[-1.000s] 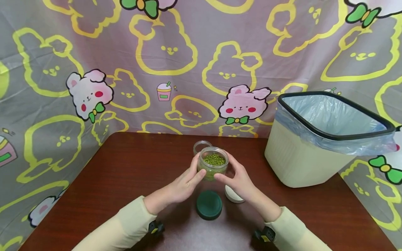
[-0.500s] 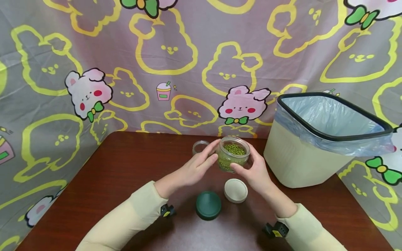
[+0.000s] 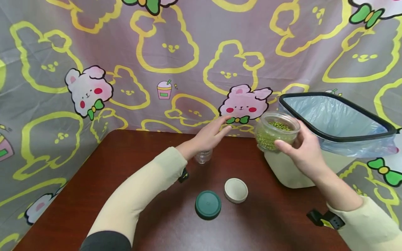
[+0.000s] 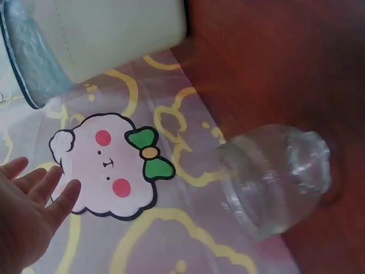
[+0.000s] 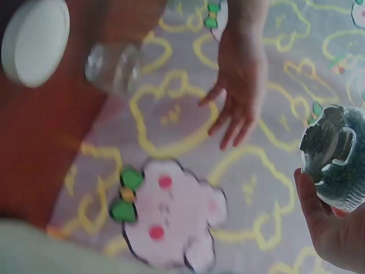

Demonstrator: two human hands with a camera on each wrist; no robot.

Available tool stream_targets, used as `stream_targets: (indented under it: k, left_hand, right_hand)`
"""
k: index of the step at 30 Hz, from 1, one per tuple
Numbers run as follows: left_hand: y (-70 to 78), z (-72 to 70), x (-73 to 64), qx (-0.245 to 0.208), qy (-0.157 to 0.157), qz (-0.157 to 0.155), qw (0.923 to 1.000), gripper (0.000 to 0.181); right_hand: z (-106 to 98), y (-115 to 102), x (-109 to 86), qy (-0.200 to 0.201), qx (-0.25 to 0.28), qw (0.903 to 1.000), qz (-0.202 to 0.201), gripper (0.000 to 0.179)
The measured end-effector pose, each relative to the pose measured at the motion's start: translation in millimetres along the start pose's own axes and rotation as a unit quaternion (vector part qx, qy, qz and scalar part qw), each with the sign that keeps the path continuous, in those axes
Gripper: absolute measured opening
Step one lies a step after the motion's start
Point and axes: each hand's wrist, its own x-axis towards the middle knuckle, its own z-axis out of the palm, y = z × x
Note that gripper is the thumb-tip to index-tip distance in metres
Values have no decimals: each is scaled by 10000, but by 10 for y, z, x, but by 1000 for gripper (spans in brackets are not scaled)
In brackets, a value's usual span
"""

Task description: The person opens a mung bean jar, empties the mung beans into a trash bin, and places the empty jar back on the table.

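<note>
My right hand (image 3: pixel 306 153) grips a clear jar of mung beans (image 3: pixel 267 137) without a lid, held up and tilted in front of the bin's left side in the head view. Its thumb presses the near side while the fingers go behind. In the right wrist view the jar (image 5: pixel 342 165) appears at the right edge. My left hand (image 3: pixel 211 135) is raised with fingers extended, holding nothing. Below it stands a second clear jar (image 3: pixel 203 157), partly hidden by that hand and plainer in the left wrist view, where the jar (image 4: pixel 274 177) looks empty.
A cream bin (image 3: pixel 290 170) with a black rim and blue liner bag (image 3: pixel 345 115) stands at the right. A green lid (image 3: pixel 208 205) and a white lid (image 3: pixel 236 190) lie on the brown table (image 3: pixel 125 167). A patterned cloth (image 3: pixel 188 83) hangs behind the table.
The jar of mung beans has moved right and up toward the bin in my right hand. My left hand has let go of it and lifted over the other jar.
</note>
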Motion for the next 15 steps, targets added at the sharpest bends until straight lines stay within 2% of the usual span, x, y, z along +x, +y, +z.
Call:
stream_targets:
  k: [5, 8, 10, 12, 15]
  left_hand:
    - [252, 10, 332, 818, -352, 370, 9953, 53]
    - [472, 57, 531, 1502, -524, 630, 9853, 56]
    - [629, 109, 658, 2042, -675, 805, 9733, 60]
    - [796, 173, 771, 2595, -857, 1004, 9567, 63]
    - [1039, 285, 914, 3211, -1104, 1305, 9315, 64]
  right_hand:
    - [-378, -136, 136, 374, 249, 9990, 73, 52]
    - [-578, -204, 207, 663, 322, 9973, -43, 50]
    - [-705, -249, 255, 924, 84, 9956, -92, 48]
    - [-831, -278, 297, 1203, -510, 9914, -65, 47]
    - [-1098, -202, 364, 1445, -1461, 9786, 120, 50]
